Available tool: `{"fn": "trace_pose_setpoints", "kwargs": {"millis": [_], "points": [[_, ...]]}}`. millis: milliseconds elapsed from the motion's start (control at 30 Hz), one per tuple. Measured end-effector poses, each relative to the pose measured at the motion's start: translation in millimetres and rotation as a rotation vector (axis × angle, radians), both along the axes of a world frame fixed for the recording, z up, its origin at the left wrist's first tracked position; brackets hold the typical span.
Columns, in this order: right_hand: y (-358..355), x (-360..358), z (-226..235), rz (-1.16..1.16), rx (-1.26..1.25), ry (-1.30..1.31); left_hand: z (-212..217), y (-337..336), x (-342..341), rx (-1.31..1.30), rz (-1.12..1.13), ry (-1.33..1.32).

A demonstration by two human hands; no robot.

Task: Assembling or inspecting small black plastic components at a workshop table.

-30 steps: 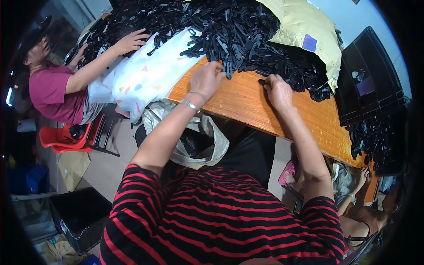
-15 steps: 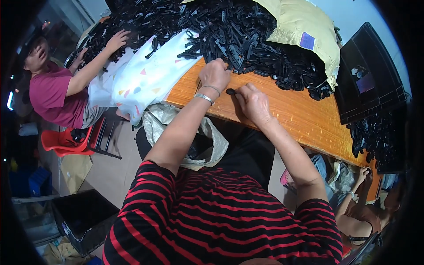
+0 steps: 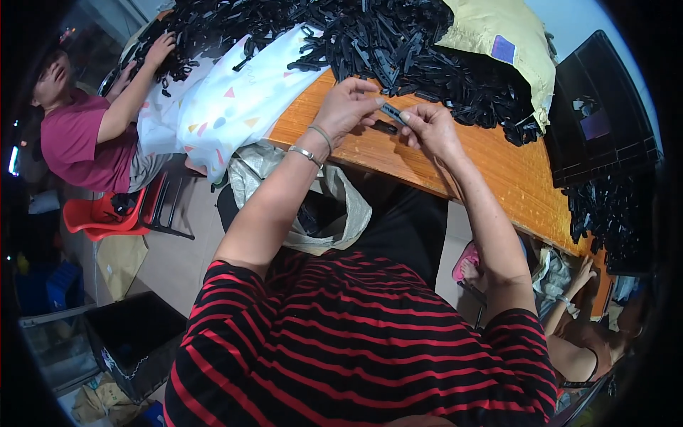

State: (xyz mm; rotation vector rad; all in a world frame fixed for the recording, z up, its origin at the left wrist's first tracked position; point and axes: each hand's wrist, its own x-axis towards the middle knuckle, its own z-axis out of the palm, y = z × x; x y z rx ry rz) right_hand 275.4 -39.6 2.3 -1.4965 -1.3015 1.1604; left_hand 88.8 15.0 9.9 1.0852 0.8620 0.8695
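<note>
A short, narrow dark plastic piece [image 3: 393,112] spans the gap between my hands above the table. My left hand [image 3: 344,111] is closed with thumb and fingertips at its left end. At its right end, my right hand [image 3: 432,131] pinches it between thumb and finger. Just below is a second black piece [image 3: 385,127], close to my left fingertips; whether it lies on the table or is held I cannot tell. Beyond my hands spreads a big heap of similar black plastic pieces [image 3: 377,50] on the wooden table [image 3: 498,167].
A yellowish sack [image 3: 498,28] backs the heap, with a black crate [image 3: 601,121] tilted at right. White patterned plastic sheeting [image 3: 235,99] hangs over the table's left edge. An open woven bag [image 3: 348,213] is at my lap. Co-workers sit left [image 3: 78,142] and lower right [image 3: 580,349].
My hands have come together, the right moving up and the left lifting off the heap's edge. A piece now lies between them. The co-worker at left has moved a hand leftward.
</note>
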Motion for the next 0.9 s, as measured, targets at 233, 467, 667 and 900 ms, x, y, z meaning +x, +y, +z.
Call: {"fn": "trace_pose_setpoints", "kwargs": {"millis": [233,467,667,900], "points": [[1.1,0.0,-10.9,-0.037,-0.117,0.045,-22.3,4.5,0.6,0.126,-0.053,0.179],[5.2,0.3,-18.1,-0.025,-0.125,-0.002,-34.6,4.6,5.4,0.185,-0.028,0.302],[10.5,-2.7,-12.9,-0.027,-0.136,-0.093,-43.5,10.1,7.3,0.386,0.028,0.608],[6.6,-1.6,-28.7,0.039,-0.036,-0.321,-31.9,-1.0,1.1,0.521,0.003,0.795]]}}
